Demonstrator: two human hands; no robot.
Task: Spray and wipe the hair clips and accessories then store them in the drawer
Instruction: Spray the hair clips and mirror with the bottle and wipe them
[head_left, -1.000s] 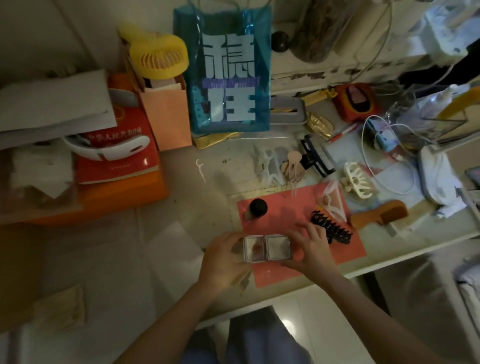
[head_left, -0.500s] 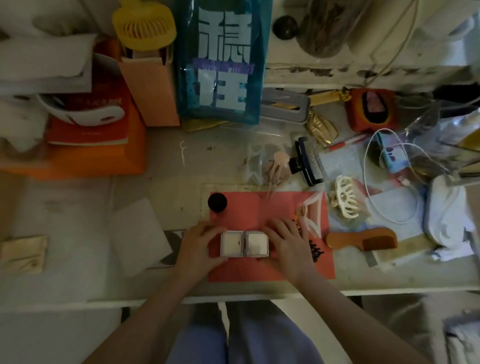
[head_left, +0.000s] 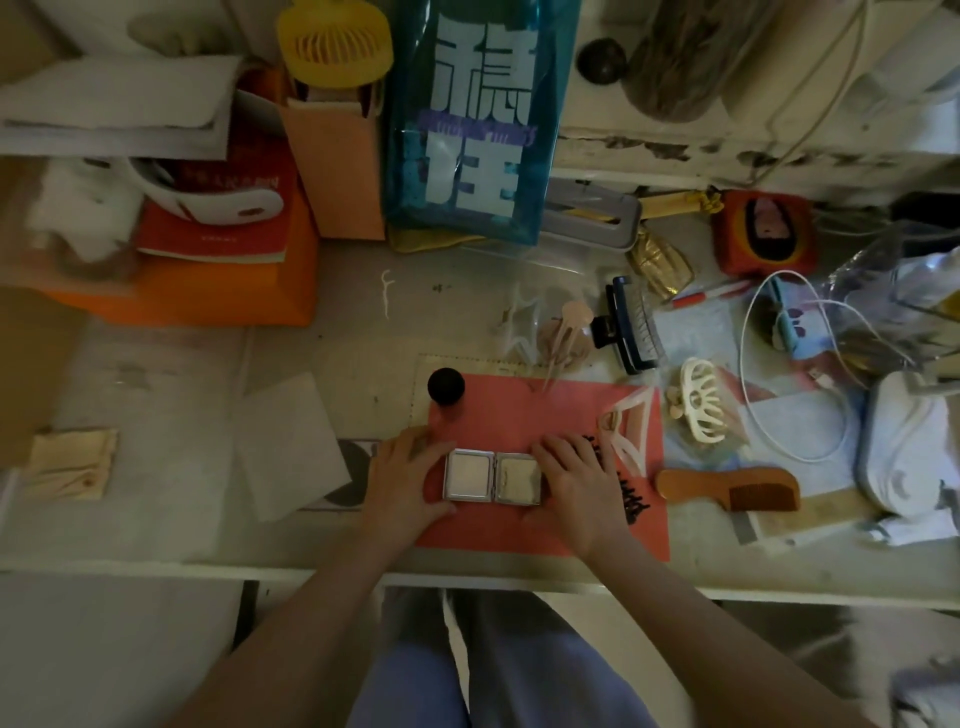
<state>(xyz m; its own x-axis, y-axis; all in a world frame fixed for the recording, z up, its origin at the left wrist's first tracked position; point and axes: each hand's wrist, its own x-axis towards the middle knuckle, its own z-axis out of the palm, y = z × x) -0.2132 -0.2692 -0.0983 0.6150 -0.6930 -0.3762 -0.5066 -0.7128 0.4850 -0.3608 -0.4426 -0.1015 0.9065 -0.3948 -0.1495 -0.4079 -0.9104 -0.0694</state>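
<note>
Now I count one open compact (head_left: 492, 477) on one red mat (head_left: 524, 415), my left hand (head_left: 402, 480) and right hand (head_left: 574, 480) grasping its ends; one comb (head_left: 727, 486) nearby.

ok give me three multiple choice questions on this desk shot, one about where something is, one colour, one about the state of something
1. Where does the wooden comb lie?
A. right of the red mat
B. on the orange box
C. in the teal bag

2. What colour is the small fan at the back?
A. black
B. yellow
C. white

3. What state is the small silver case in?
A. closed flat
B. open, both halves showing
C. upside down

Answers:
1 A: the comb rests on the desk just past the right edge of the red mat.
2 B: its round grille is yellow.
3 B: two pale square panels lie side by side, with the left hand and right hand at either end.
</note>
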